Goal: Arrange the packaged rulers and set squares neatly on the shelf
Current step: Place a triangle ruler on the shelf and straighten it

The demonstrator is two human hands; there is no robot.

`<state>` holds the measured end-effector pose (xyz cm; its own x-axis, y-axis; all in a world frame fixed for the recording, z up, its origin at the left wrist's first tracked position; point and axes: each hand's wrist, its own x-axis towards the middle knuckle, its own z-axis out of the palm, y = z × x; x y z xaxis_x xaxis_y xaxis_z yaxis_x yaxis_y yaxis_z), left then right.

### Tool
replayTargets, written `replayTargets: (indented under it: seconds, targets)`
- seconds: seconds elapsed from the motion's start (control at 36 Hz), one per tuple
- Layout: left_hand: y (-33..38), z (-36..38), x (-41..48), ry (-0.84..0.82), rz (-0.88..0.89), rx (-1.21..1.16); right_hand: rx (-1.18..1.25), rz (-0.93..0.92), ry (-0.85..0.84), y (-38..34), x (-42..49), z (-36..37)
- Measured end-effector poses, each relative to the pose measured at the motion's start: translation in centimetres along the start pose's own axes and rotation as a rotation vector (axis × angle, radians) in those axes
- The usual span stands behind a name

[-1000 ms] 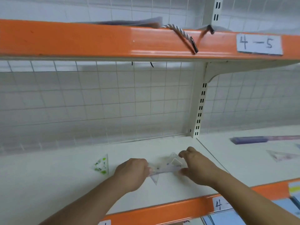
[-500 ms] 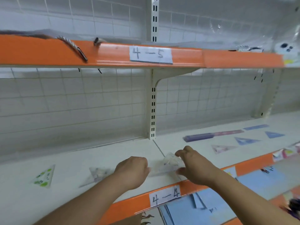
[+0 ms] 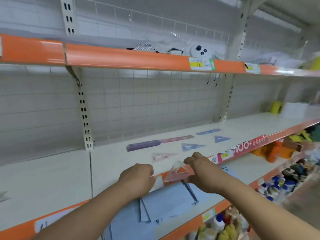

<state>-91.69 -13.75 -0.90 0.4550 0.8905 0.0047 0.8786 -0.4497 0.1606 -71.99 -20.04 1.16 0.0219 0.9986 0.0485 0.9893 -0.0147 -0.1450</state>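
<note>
Holding: both hands are gripping one clear square point(image 3: 176, 172) by its ends; I'm seeing it tilted, apex up.
Left hand point(image 3: 136, 177): fingers are curling in around the square's left corner, knuckles facing me; the contact itself is hiding behind the hand.
Right hand point(image 3: 202, 170): thumb and fingers are pinching the square's right end, clamped on it.
Position: clear square is sitting over the orange front lip of the shelf point(image 3: 52, 179); I'm not managing to tell whether it's touching the lip.
Pink square point(image 3: 162, 156): lying flat on the shelf just behind the held one.
Near blue square point(image 3: 192, 146): lying flat, behind the right hand.
Far blue square point(image 3: 221, 138): lying flat further right, apart from the near one.
Purple ruler point(image 3: 143, 145): lying lengthwise behind the squares, its right part showing pink.
Blue ruler point(image 3: 208, 132): lying flat towards the back, beyond the purple one's right end.
Upper shelf: carrying a rope point(image 3: 144, 46) and a white panda-faced item point(image 3: 200, 50); I'm reading both as blurred.
Lower shelf: blue sheets point(image 3: 166, 201) are lying under my hands.
</note>
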Motion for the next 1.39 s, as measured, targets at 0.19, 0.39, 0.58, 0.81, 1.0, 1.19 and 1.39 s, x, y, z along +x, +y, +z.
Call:
replayTargets:
  seconds: [0.19,0.39,0.58,0.81,1.0,1.19,1.39]
  targets:
    - [6.0,1.1,4.0,-0.048,0.081,0.009,0.009,0.064,-0.010,6.7,-0.4,-0.5]
    - [9.1,2.0,9.7,-0.046,0.144,0.042,0.016,0.093,0.012,11.5,2.1,-0.8]
    - [10.8,2.2,16.2,-0.037,0.203,0.034,-0.013,0.141,0.021,15.2,6.2,-1.6]
    - [12.9,1.8,22.3,-0.046,0.257,0.004,-0.049,0.198,0.020,19.0,10.1,-2.3]
    - [14.3,2.7,25.4,-0.065,0.287,0.018,-0.017,0.220,0.016,22.4,11.4,-2.3]
    - [15.5,3.3,27.4,-0.082,0.255,0.056,0.011,0.202,0.009,25.8,12.9,-2.1]
    - [17.0,3.9,29.3,-0.071,0.154,0.050,0.018,0.096,0.000,29.0,16.3,-2.0]
